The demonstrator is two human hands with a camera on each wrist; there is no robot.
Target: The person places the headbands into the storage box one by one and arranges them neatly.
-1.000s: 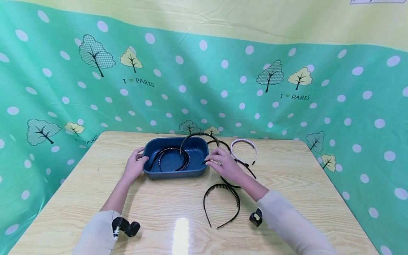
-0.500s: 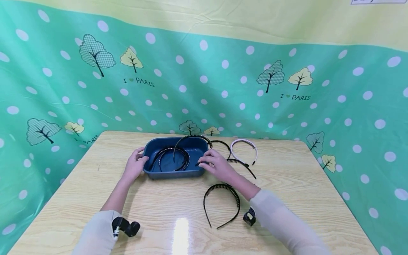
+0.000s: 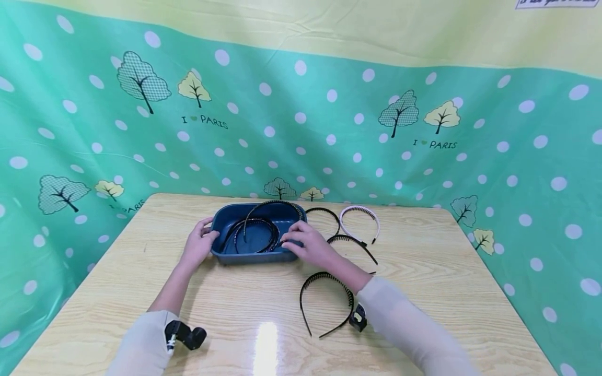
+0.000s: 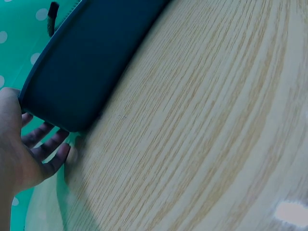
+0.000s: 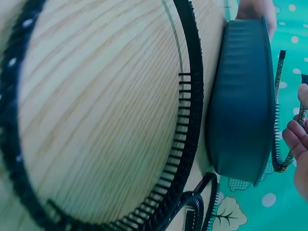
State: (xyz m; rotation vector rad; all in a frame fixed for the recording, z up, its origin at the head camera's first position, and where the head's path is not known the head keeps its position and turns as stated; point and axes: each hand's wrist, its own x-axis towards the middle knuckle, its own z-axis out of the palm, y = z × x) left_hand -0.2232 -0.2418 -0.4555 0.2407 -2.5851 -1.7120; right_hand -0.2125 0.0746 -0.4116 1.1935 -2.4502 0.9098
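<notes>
Right hand (image 3: 305, 244): fingers pinching one end of a speckled headband (image 3: 275, 202), toothed along its inner curve
Headband's place: held over the blue bin (image 3: 263, 258), above its rim (plainest from the right wrist)
Left hand (image 3: 199, 243): gripping the bin's left end, thumb at the rim, fingers curled against the outside
In the bin: dark headbands (image 3: 275, 237), overlapping
To its right: a pale pink headband (image 3: 359, 207) and black headbands (image 3: 324, 274) on the desk (image 3: 226, 324)

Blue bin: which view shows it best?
The head view: it looks into the bin, showing the headbands inside. The left wrist view shows mostly its outer wall, cropped at the top; the right wrist view, its outer side.
</notes>
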